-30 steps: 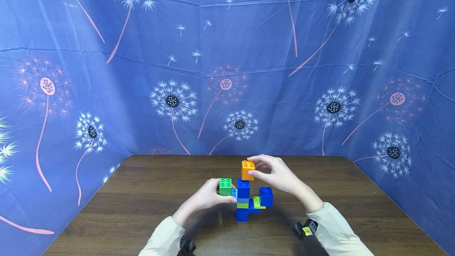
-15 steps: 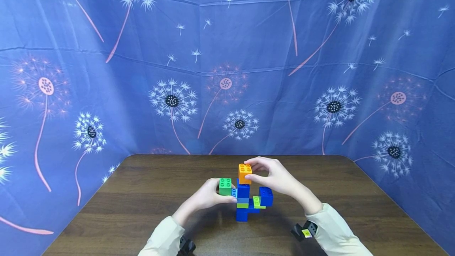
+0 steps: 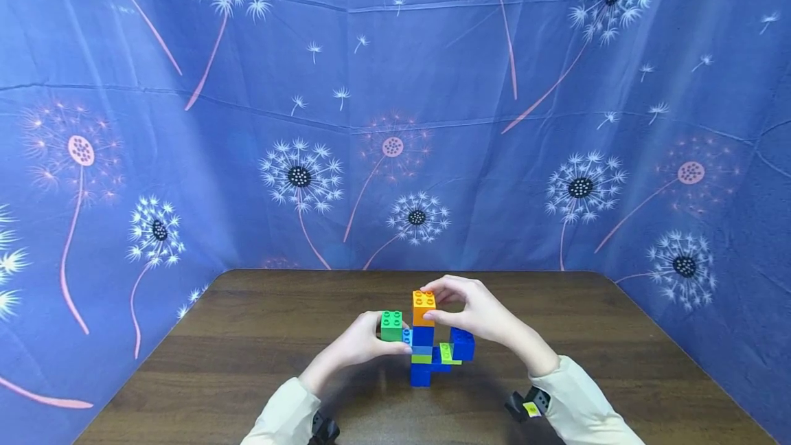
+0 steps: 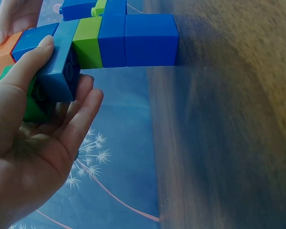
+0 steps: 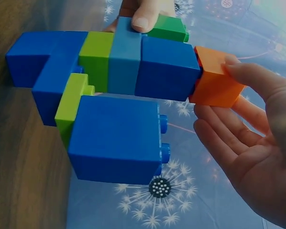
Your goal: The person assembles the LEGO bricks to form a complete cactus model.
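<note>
A structure of toy building bricks stands upright on the table, its blue bottom brick (image 3: 420, 377) at the base. My left hand (image 3: 357, 343) grips the lighter blue brick (image 4: 60, 56) on its left side, thumb on one face and fingers behind. A green brick (image 3: 391, 328) sits over that brick, beside the hand. On the tall column's upper blue brick (image 3: 423, 336) rests an orange brick (image 3: 421, 307), pinched by my right hand (image 3: 478, 309) between thumb and fingers. In the right wrist view a narrow gap shows between the orange and blue bricks.
A side arm reaches right from the column, with a lime brick (image 3: 445, 353) and a blue brick (image 3: 463, 345) on it. The brown wooden table (image 3: 278, 314) ends at a blue dandelion-print cloth (image 3: 469, 177). Each wrist carries a black camera.
My right hand has brought the orange brick left and down, from above the column onto its upper blue brick. My left hand has stayed in place on the structure.
</note>
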`<state>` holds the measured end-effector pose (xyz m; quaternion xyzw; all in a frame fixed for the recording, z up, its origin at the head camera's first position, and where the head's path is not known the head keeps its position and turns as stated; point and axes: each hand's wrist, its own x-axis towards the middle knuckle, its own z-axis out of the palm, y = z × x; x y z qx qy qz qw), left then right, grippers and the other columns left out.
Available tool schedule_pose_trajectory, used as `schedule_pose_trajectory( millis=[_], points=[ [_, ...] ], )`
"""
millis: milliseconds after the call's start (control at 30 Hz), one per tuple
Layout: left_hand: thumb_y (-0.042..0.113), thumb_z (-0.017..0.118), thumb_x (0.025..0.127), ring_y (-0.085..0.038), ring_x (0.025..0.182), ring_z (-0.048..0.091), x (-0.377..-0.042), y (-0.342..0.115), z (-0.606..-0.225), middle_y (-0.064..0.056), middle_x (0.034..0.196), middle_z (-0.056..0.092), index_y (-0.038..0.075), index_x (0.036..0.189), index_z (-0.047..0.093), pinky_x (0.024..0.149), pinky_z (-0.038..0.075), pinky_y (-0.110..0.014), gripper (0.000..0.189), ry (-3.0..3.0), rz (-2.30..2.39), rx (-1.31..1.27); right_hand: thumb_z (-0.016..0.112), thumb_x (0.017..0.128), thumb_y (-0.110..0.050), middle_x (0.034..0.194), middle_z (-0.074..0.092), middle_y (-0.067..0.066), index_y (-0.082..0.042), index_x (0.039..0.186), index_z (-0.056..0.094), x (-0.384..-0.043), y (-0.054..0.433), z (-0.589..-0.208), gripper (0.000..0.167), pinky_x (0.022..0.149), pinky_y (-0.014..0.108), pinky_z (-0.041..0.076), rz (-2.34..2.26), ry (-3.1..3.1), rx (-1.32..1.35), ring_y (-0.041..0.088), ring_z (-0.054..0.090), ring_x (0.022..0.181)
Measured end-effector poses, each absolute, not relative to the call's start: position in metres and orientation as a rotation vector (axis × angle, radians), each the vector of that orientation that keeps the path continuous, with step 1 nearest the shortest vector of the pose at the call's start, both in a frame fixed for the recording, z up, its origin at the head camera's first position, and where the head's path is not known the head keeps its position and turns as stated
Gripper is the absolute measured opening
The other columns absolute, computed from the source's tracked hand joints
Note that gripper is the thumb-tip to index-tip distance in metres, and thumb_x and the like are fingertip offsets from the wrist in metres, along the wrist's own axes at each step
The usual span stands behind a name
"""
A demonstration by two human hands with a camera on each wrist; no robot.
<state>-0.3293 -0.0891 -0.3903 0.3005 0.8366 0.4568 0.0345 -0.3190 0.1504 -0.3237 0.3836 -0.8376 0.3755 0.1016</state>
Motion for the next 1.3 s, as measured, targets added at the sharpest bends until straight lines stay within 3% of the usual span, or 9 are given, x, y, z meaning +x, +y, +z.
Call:
schedule_pose_trajectory(
  millis=[633,867,1067,1300],
  points=[
    [0.031,0.076,0.078,-0.008,0.073,0.061,-0.329,-0.090,-0.394,0.002,0.087,0.069,0.010,0.102,0.066,0.071,0.051,-0.022,0.033,2.543,1.432,0.928,0.072,0.083,-0.028,0.096,0.065,-0.003,-0.014,0.114,0.063,-0.318,0.150,-0.326,0.035,0.084,0.029,0.052,1.130,-2.526,1.110,0.009,0.061,0.086],
    [0.030,0.075,0.079,-0.007,0.072,0.060,-0.329,-0.091,-0.391,0.000,0.087,0.069,0.009,0.102,0.066,0.069,0.051,-0.023,0.033,2.554,1.423,0.944,0.073,0.080,-0.006,0.094,0.065,0.009,0.001,0.111,0.062,-0.289,0.137,-0.297,0.033,0.082,0.040,0.053,1.114,-2.509,1.129,0.016,0.062,0.085],
    [0.032,0.075,0.079,-0.006,0.072,0.060,-0.329,-0.091,-0.391,0.002,0.086,0.069,0.010,0.102,0.066,0.069,0.051,-0.022,0.033,2.575,1.407,0.946,0.073,0.080,-0.007,0.095,0.065,0.009,0.000,0.112,0.062,-0.295,0.139,-0.305,0.034,0.083,0.040,0.053,1.098,-2.521,1.121,0.016,0.062,0.085],
    [0.033,0.075,0.079,-0.007,0.072,0.060,-0.328,-0.090,-0.392,0.003,0.085,0.069,0.011,0.102,0.066,0.070,0.051,-0.023,0.034,2.582,1.405,0.921,0.073,0.082,-0.017,0.098,0.065,0.002,-0.009,0.115,0.062,-0.315,0.146,-0.327,0.036,0.083,0.034,0.053,1.119,-2.494,1.131,0.011,0.061,0.087]
  ],
)
